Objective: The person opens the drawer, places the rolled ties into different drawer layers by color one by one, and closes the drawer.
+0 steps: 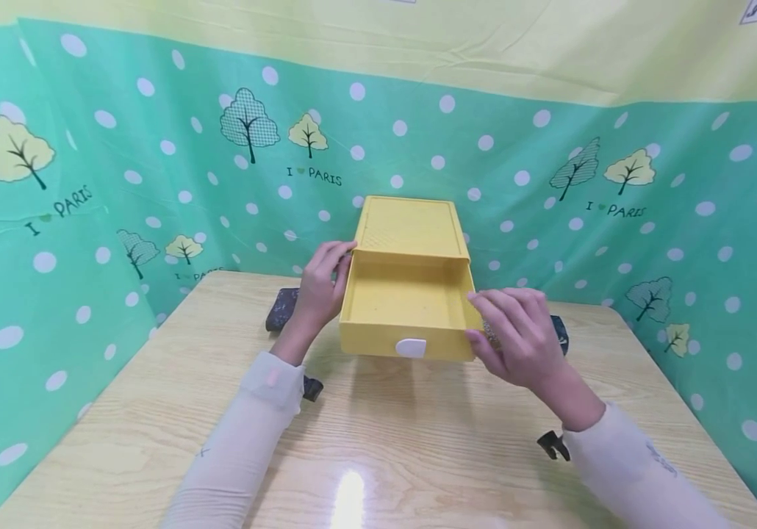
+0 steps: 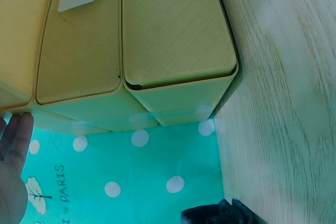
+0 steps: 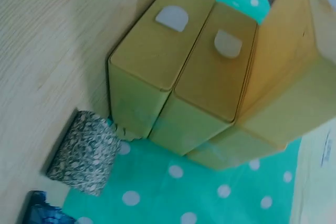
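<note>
A yellow drawer cabinet [image 1: 411,224] stands at the back of the table, with three drawers stacked one above another in the wrist views. Its top drawer [image 1: 405,342], with a white tab on the front, is pulled out and its inside is bare. My left hand [image 1: 322,286] rests its straight fingers against the cabinet's left side, near the top edge. At the drawer's front right corner, my right hand [image 1: 517,334] grips the side wall between fingers and thumb. Both lower drawers [image 3: 212,64] sit closed in the right wrist view, white tabs showing.
A dark patterned pouch [image 1: 281,310] lies left of the cabinet. To its right are a floral-patterned item [image 3: 88,153] and a dark blue item [image 3: 44,211]. A green dotted curtain [image 1: 398,154] hangs right behind the wooden table [image 1: 418,455].
</note>
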`<control>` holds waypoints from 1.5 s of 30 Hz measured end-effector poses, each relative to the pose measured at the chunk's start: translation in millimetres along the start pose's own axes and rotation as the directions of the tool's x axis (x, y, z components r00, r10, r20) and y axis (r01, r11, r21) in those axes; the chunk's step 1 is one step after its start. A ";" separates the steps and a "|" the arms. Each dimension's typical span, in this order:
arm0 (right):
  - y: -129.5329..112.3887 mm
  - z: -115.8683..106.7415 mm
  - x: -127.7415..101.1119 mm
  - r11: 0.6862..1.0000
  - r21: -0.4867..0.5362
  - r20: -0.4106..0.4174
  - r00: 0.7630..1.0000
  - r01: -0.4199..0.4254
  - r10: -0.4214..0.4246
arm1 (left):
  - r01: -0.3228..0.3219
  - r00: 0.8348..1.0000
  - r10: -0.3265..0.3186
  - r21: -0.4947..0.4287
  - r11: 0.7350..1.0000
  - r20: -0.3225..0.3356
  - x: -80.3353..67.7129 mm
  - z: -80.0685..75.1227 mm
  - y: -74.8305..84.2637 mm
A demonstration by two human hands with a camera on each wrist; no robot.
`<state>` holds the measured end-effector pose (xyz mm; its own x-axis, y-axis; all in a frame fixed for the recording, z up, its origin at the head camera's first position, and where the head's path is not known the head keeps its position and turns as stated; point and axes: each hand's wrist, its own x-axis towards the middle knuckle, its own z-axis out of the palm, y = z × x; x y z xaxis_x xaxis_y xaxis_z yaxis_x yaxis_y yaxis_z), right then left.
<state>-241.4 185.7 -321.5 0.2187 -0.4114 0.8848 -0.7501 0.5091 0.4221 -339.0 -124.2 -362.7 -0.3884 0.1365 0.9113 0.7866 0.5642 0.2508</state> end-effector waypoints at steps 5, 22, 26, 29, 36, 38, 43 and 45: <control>12.7 -5.8 -14.0 0.998 -0.026 -0.007 0.998 -0.062 0.061 | 0.008 1.000 -0.007 -0.002 1.000 0.005 0.7 0.3 0.4; 54.4 -9.0 -90.6 0.951 -0.154 0.427 0.850 -0.267 0.308 | 0.014 1.000 -0.014 -0.006 1.000 0.005 -0.1 -0.2 2.0; 58.4 -6.9 -97.8 0.923 -0.209 0.576 0.722 -0.323 0.383 | 0.013 1.000 -0.013 -0.007 1.000 0.003 -0.4 -0.4 2.5; 60.0 -4.6 -100.9 0.892 -0.258 0.666 0.601 -0.371 0.443 | 0.006 1.000 -0.006 -0.005 1.000 -0.002 0.1 -0.6 2.4; 63.5 2.1 -110.3 0.846 -0.329 0.797 0.358 -0.418 0.487 | -0.005 1.000 0.005 -0.007 1.000 -0.017 -0.2 0.2 0.9; 64.1 4.1 -113.5 0.843 -0.326 0.813 0.327 -0.428 0.481 | -0.002 1.000 0.001 -0.009 1.000 -0.017 -0.3 0.3 1.0; 63.8 8.0 -119.4 0.825 -0.312 0.842 0.266 -0.471 0.470 | 0.001 1.000 -0.002 -0.014 1.000 -0.013 0.0 0.3 1.2; 63.6 9.3 -120.9 0.811 -0.320 0.850 0.229 -0.490 0.474 | 0.000 1.000 0.000 -0.013 1.000 -0.009 -0.1 0.0 1.3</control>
<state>-321.4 260.8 -403.4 -0.8360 -0.4957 0.2351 -0.5156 0.8564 -0.0279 -337.9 -123.5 -362.4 -0.3840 0.1296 0.9142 0.7928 0.5538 0.2546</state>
